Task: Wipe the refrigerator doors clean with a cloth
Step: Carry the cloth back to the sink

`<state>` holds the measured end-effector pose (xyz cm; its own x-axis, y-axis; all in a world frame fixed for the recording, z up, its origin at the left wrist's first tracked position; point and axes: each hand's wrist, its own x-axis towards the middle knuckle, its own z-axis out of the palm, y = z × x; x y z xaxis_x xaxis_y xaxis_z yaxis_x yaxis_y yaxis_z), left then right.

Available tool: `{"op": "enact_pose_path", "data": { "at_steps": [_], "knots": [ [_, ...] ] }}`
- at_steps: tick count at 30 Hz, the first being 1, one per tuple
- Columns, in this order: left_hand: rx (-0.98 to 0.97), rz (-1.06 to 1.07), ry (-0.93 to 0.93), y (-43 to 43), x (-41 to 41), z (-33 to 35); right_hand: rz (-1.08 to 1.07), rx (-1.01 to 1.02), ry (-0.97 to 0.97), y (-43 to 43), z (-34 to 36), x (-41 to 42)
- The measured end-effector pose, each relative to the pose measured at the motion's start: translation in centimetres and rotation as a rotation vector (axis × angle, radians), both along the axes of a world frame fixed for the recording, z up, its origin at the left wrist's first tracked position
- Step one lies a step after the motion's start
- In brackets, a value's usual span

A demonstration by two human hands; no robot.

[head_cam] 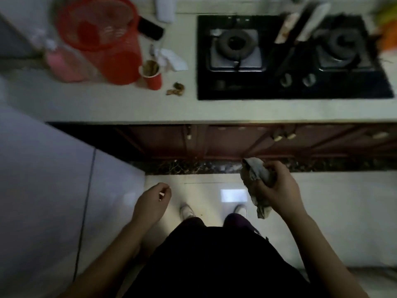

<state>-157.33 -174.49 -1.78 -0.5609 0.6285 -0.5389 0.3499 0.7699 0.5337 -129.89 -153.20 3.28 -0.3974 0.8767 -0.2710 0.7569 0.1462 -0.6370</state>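
The pale refrigerator [43, 179] fills the left side of the head view, with a dark seam running down between its doors. My right hand [277, 186] is closed around a crumpled grey patterned cloth [254, 175], held in the air over the floor, well to the right of the refrigerator. The cloth's loose end hangs below my fist. My left hand [153, 201] hangs close to the refrigerator's front edge with its fingers loosely curled and nothing in it. It does not touch the door.
A light countertop [107, 104] runs across the top with a red basket [103, 37], a pink bottle [62, 63], a red cup [151, 75] and a black two-burner gas hob [290, 59]. Brown cabinet doors [236, 140] sit below. My feet stand on white floor tiles [333, 211].
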Motion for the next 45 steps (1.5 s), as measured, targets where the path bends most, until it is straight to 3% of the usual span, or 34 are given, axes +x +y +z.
{"op": "enact_pose_path", "data": {
  "at_steps": [9,19,33,45],
  "knots": [
    [-0.046,-0.206,-0.022,5.6,8.8,-0.2,-0.410,-0.075,0.092,-3.9,-2.4,16.2],
    [-0.020,-0.277,-0.117,12.1,23.4,-0.4,-0.729,-0.119,0.138,-6.5,-5.0,33.1],
    [-0.106,-0.753,-0.067,33.3,34.1,-2.9,-1.139,-0.052,0.158,-2.4,-4.4,43.9],
    [-0.099,-1.386,-0.051,53.6,53.5,-2.4,-1.508,-0.004,0.134,7.6,-2.6,51.1]
  ]
}}
